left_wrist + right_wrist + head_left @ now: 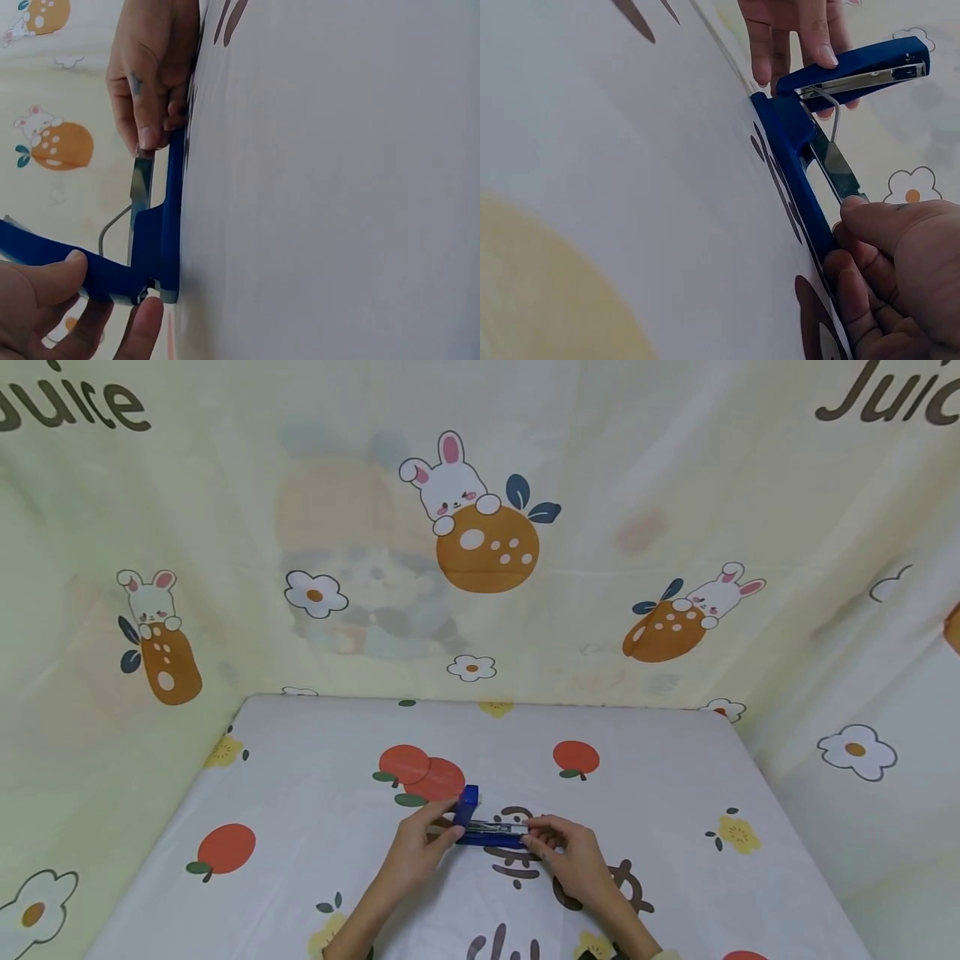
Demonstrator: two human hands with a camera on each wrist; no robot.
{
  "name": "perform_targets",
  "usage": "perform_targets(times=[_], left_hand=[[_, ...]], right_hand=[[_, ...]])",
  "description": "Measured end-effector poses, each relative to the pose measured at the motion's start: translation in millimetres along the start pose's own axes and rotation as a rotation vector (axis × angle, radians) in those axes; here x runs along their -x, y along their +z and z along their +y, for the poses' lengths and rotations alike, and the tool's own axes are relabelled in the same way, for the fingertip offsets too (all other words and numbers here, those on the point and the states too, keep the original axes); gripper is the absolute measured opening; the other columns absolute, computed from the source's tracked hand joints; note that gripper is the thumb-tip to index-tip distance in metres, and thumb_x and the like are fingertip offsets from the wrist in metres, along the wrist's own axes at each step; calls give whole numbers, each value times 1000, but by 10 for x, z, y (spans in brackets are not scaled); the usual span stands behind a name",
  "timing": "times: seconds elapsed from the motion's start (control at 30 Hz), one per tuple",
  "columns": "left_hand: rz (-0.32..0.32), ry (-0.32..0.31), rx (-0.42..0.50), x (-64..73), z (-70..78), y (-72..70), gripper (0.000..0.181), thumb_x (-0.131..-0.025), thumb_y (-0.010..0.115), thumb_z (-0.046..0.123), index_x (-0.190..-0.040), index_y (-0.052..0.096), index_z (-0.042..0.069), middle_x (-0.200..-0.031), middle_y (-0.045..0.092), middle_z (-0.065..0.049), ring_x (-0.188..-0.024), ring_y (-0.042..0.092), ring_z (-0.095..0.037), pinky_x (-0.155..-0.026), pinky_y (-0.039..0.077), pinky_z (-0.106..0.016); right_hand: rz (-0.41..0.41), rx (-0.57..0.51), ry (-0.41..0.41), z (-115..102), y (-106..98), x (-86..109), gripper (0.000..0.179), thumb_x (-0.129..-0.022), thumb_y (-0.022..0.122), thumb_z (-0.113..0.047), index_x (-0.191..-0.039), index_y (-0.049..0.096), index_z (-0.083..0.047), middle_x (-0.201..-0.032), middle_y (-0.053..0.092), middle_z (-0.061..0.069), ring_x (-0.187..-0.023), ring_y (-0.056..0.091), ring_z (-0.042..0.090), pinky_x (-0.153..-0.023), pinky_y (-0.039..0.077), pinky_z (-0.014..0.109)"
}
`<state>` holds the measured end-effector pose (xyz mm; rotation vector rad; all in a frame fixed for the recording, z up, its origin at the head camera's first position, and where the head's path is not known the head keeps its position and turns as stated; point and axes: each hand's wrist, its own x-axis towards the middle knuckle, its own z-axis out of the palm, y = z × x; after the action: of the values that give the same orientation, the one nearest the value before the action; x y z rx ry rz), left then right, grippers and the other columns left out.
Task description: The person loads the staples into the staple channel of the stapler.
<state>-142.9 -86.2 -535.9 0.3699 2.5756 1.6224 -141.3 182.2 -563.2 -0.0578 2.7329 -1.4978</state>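
Observation:
A blue stapler (491,840) rests on the table with its top cover (870,64) swung up and its metal staple channel (834,166) exposed. My left hand (416,852) grips the raised cover near the hinge; in the left wrist view the thumb (67,274) presses on the cover's side, with fingers on the far side. With thumb and fingers, my right hand (572,857) pinches the front end of the channel, its lower fingers beside the blue base (799,184). A bent wire (112,229) links cover and channel.
The table (637,760) has a white cloth printed with red fruit, yellow flowers and dark lettering. Behind it and along both sides hangs a cream curtain (337,510) with rabbits and oranges.

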Motion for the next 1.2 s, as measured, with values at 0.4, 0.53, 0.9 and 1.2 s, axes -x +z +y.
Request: perform_targets(times=[0.4,0.53,0.9,1.2], left_hand=[[23,50,-11,-11,-2,44,42,-100,72,11,-142,67,7,-133,73,-16,-108,73,-28,-90,65,-31],[26,64,-14,-14,7,54,40,-100,72,10,-140,68,7,-132,73,-17,-106,72,-28,-89,64,-30],[23,70,-40,-32,31,75,39,-99,74,10,-138,70,8,-129,73,-17,-104,71,-25,-89,65,-32],[17,71,-62,-52,19,110,40,-97,76,9,-137,72,10,-128,74,-15,-108,70,-25,-88,64,-28]], right_hand=[[4,11,-6,10,2,-2,20,-92,82,-12,-110,81,-22,-87,71,-8,-77,60,4,-70,51,17],[4,-3,-2,0,-1,4,20,-92,82,-12,-110,81,-21,-87,71,-7,-77,60,4,-70,52,17],[6,-6,-11,-12,-3,10,20,-92,82,-11,-109,81,-20,-87,71,-7,-77,60,4,-70,52,17],[9,-1,-1,-26,2,9,19,-92,82,-11,-110,81,-20,-87,71,-7,-78,60,5,-70,52,17]])
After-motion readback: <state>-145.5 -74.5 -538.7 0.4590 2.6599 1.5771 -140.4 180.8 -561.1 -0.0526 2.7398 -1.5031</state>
